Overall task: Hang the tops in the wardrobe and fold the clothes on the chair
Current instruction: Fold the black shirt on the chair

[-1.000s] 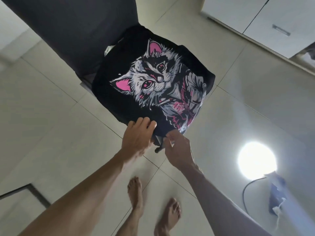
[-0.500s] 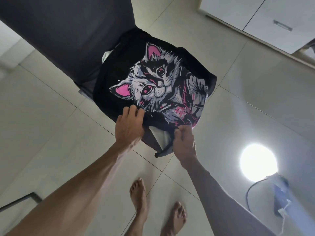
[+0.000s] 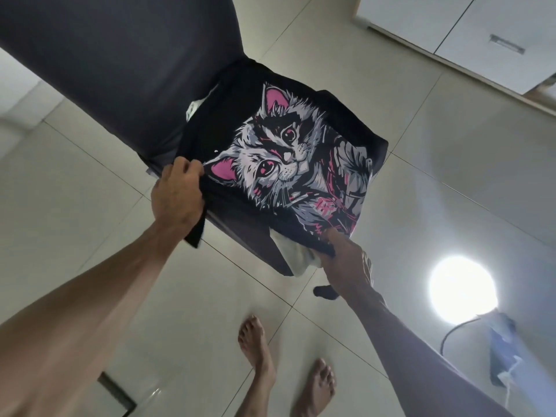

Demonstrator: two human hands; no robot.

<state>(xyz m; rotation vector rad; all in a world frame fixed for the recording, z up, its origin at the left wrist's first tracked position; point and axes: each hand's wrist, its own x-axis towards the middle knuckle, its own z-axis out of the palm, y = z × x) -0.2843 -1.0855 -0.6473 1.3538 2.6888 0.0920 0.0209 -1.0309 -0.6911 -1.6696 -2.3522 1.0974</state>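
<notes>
A black shirt (image 3: 270, 152) with a cat print is laid folded on the seat of a dark chair (image 3: 120, 64), at the centre of the view. The shirt's edge at 9 o'clock is gripped by the left hand (image 3: 177, 197), with the fingers curled round the fabric and a loose corner hanging below the wrist. The edge at 5 o'clock is held by the right hand (image 3: 346, 260); its fingertips are tucked under the black hem, so the exact curl of the fingers cannot be told. A pale cloth (image 3: 296, 257) is seen beneath the shirt, just beside the right hand. The chair back is seen at 11 o'clock of the shirt. Two bare feet (image 3: 258, 356) are placed on the tiled floor (image 3: 451, 176) at 6 o'clock. A bright lamp (image 3: 463, 288) is seen at 4 o'clock and white cabinet doors (image 3: 469, 28) at 1 o'clock.
</notes>
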